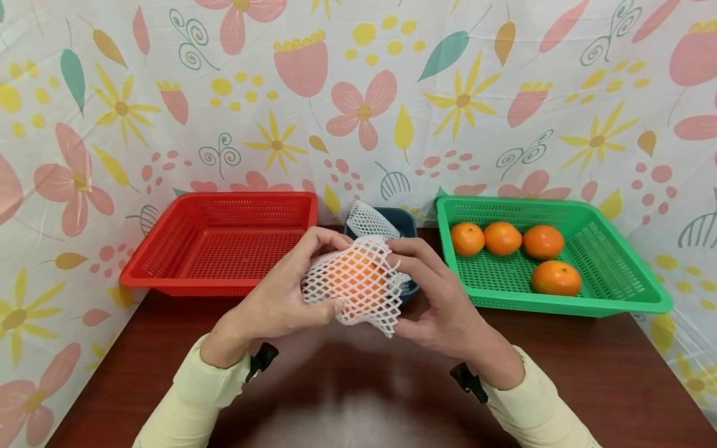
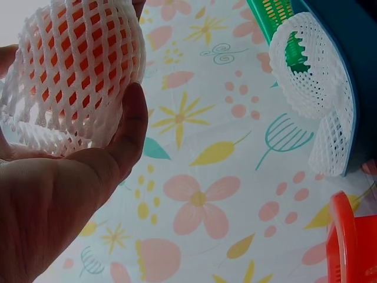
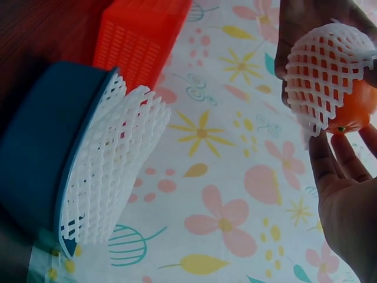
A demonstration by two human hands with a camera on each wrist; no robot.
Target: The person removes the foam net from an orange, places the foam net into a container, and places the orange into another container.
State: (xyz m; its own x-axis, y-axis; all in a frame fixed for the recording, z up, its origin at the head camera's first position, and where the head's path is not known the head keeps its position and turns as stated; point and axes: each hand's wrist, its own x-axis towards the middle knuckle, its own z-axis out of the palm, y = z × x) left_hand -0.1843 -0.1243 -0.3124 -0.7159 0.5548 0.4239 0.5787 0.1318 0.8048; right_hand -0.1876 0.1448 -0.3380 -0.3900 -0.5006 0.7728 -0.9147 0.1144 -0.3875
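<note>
Above the table, an orange (image 1: 358,280) sits inside a white foam net sleeve (image 1: 366,311). My left hand (image 1: 280,298) holds the netted orange from the left, its thumb across the front. At the sleeve's right end my right hand (image 1: 439,298) grips the net's edge, fingers above and thumb below. In the right wrist view, one end of the orange (image 3: 356,109) shows bare beyond the net, with fingertips right at it. The left wrist view shows net (image 2: 82,65) covering the orange's near side.
Behind the hands stands a dark blue basket (image 1: 403,218) with more foam nets (image 1: 370,221). On the left is a red basket (image 1: 218,289); on the right, a green basket (image 1: 560,305) holding several oranges (image 1: 543,241). A patterned cloth (image 1: 358,81) hangs behind the brown table (image 1: 347,386).
</note>
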